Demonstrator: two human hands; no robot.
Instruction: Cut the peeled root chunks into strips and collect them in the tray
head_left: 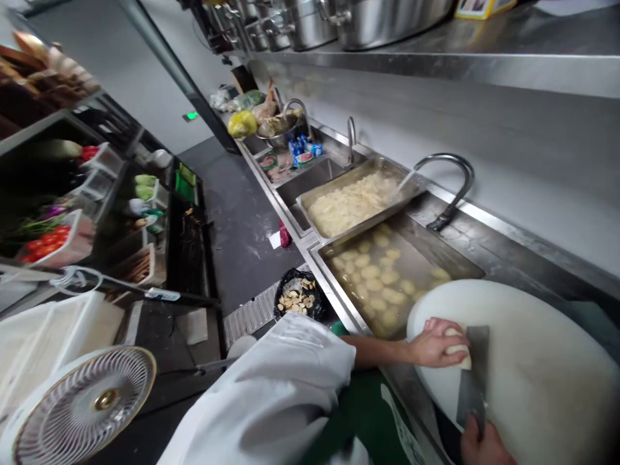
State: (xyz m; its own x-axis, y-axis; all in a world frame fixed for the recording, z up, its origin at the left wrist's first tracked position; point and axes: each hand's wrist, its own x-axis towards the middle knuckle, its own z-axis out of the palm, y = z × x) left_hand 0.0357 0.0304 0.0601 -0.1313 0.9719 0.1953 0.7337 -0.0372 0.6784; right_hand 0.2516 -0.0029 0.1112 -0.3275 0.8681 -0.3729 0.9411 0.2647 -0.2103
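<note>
On the round white cutting board (537, 349), my left hand (433, 343) is closed around a pale peeled potato (458, 349), its fingers over the top. The wide steel blade of a cleaver (473, 381) stands against the potato's right side. My right hand (484, 444), partly cut off by the lower edge of the view, grips the cleaver's handle. Left of the board, several peeled potatoes (372, 284) lie under cloudy water in a sink (334, 294).
A steel tray (317, 234) of pale cut pieces straddles the sinks while a curved faucet (450, 161) runs into it. A black-lined bin (300, 300) of scraps stands on the floor. Shelves of vegetables and a white fan (87, 407) are at left; pots (387, 22) line the upper shelf.
</note>
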